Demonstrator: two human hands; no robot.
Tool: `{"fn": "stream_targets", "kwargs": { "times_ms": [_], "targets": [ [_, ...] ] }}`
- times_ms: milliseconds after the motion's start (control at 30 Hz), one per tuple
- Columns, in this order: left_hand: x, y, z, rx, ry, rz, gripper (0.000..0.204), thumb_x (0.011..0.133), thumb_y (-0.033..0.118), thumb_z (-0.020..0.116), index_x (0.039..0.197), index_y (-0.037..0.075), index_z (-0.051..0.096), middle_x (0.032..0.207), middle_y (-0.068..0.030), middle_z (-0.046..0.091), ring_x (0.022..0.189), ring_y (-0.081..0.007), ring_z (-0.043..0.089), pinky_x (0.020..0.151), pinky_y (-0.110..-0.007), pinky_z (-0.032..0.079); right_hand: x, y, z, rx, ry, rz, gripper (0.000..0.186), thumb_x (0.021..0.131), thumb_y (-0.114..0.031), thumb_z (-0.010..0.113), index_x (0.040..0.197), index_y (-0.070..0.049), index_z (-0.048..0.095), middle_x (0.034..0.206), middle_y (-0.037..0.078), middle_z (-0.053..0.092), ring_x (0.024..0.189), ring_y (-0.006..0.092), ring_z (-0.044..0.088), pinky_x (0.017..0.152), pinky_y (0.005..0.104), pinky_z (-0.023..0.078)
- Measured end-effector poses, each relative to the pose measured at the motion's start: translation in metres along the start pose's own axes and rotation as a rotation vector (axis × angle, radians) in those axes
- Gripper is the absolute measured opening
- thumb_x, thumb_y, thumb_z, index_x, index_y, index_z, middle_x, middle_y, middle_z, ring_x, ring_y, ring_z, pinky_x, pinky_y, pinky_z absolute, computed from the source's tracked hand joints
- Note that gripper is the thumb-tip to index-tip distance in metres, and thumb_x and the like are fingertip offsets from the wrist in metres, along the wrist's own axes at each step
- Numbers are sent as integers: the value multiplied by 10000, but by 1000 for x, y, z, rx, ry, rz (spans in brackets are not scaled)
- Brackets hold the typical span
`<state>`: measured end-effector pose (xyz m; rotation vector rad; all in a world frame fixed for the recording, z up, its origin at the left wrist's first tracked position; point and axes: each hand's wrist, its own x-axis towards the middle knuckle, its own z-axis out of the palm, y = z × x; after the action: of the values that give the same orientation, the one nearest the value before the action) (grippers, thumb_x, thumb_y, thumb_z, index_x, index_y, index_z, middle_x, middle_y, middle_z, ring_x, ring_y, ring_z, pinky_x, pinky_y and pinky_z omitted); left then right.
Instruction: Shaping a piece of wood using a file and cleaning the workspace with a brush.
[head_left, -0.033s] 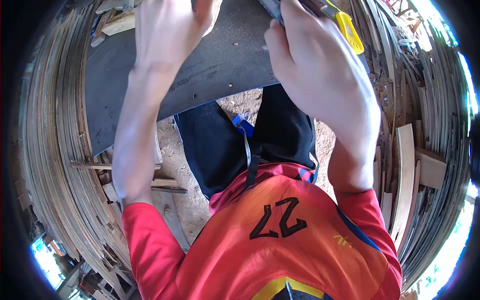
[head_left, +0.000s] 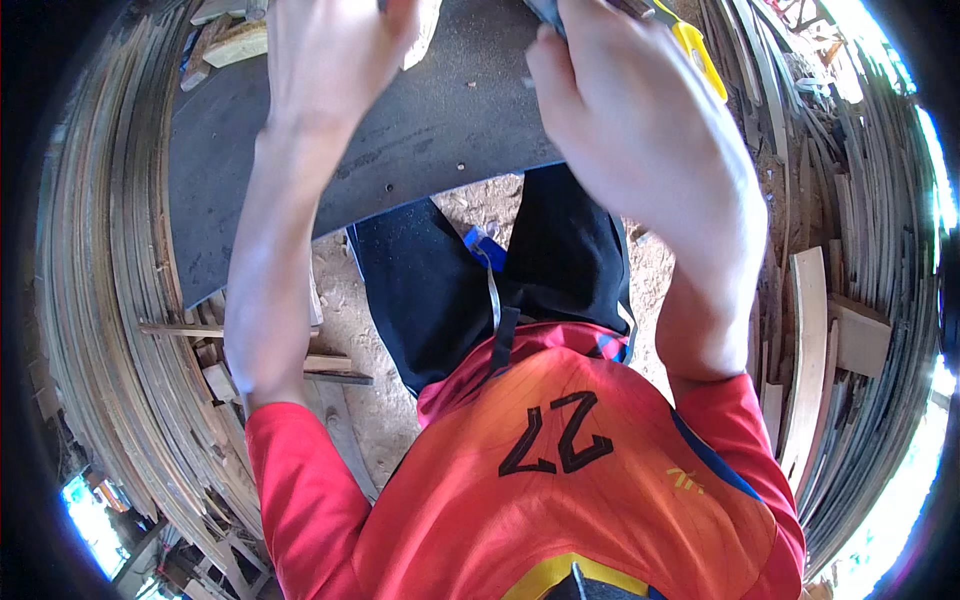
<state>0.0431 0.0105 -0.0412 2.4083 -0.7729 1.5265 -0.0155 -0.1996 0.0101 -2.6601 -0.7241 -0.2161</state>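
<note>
At the top, my left hand point(head_left: 325, 60) reaches over a dark grey board point(head_left: 470, 110), its fingertips cut off by the upper edge. A pale piece of wood point(head_left: 426, 35) shows beside its thumb, and the hand seems closed on it. My right hand point(head_left: 625, 110) is over the board's right side, its fingers curled round a grey-blue, metallic-looking tool point(head_left: 545, 10). Most of that tool is hidden or out of view, so its kind does not show. Just right of this hand lies a yellow handle with an opening point(head_left: 700, 58).
Stacked thin wooden strips point(head_left: 110, 200) line the left, and more strips point(head_left: 860, 230) stand at the right. Wood offcuts point(head_left: 238, 44) lie at the board's far left. A blue object point(head_left: 486, 248) with a pale strap hangs between my legs, above the dusty floor point(head_left: 375, 400).
Both hands have shifted very slightly toward the top of the view. The grey-blue tool has moved a little with the right hand.
</note>
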Motion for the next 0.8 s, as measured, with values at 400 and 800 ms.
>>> {"fn": "stream_targets", "kwargs": {
  "times_ms": [400,800],
  "targets": [
    [-14,-35,-10,66,-286,-502,180,983,232,733,1044,63,744,934,-104,778,787,-238,769,673,-335,583,2,-50,-27,-225,-172,334,174,994,-184,568,1012,-15,534,711,172,628,662,363,671,670,472,540],
    [-16,9,0,-168,-23,-273,190,946,191,762,1013,50,653,860,-84,687,726,-275,726,598,-360,574,-12,-6,-19,-78,-30,66,199,1022,-152,544,953,30,505,659,256,606,723,456,667,690,534,511]
  ]
}}
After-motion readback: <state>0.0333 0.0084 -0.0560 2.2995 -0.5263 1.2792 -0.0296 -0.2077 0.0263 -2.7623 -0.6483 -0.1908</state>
